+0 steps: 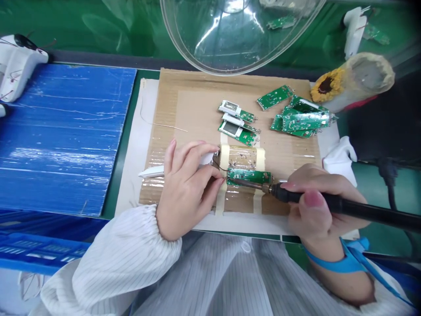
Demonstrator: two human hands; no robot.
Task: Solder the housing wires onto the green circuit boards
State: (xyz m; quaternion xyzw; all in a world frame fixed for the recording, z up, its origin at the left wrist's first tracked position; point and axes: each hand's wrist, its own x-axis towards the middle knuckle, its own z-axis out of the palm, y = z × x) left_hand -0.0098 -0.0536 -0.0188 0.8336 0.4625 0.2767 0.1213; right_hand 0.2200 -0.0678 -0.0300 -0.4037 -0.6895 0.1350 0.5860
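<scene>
My right hand (319,202) is closed around a black soldering iron (284,192), whose tip rests at the left end of a green circuit board (250,175). The board lies across masking tape strips on the cardboard. At that same end, the thumb and forefinger of my left hand (190,184) pinch a thin dark wire (219,166). Beneath my left hand lies a slim white plastic casing (153,171), its middle hidden by the fingers. Exactly where tip, wire and board touch is too small to tell.
Boards with small screens (235,125) lie just beyond, and a pile of green boards (302,118) is to the right. Solder wire (169,127) crosses the cardboard (190,92). A clear round lens or cover (226,44) overhangs the back. A blue sheet (62,140) lies left.
</scene>
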